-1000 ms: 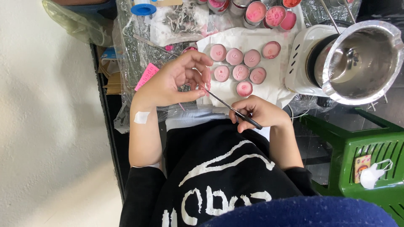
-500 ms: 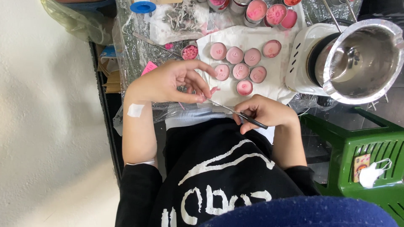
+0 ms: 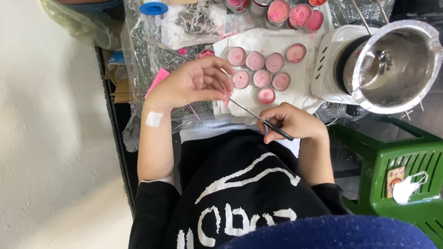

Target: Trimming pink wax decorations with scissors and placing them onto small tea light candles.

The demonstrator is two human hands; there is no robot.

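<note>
Comparing with 0.5 s back: left hand (image 3: 196, 83) sits a little nearer the tins and looks more cupped; right hand (image 3: 291, 122) is in about the same spot, tool at the same angle.

Left hand: fingers curled loosely, half closed, fingertips pinched near the upper tip of the tool. Cannot tell whether anything small sits inside the pinch. White plaster on that wrist.

Right hand: closed around the dark handle end of a thin metal tool (image 3: 258, 116), which runs diagonally up-left to the left fingertips. Both hands hover above the near table edge, just in front of the tins, apart except where the tool bridges them.

Count:
- 8 small round tins of pink wax (image 3: 262, 78) on the white paper sheet (image 3: 295, 74): 4 in the back row, 3 in the middle, 1 in front.
- At least 4 more pink-filled tins (image 3: 300, 14) at the far edge, partly cut off.
- 1 steel melting pot (image 3: 397, 64) on a white base, right of the sheet.
- 1 green plastic chair (image 3: 401, 157) at right.
- 1 blue lid (image 3: 153, 8) far left.
</note>
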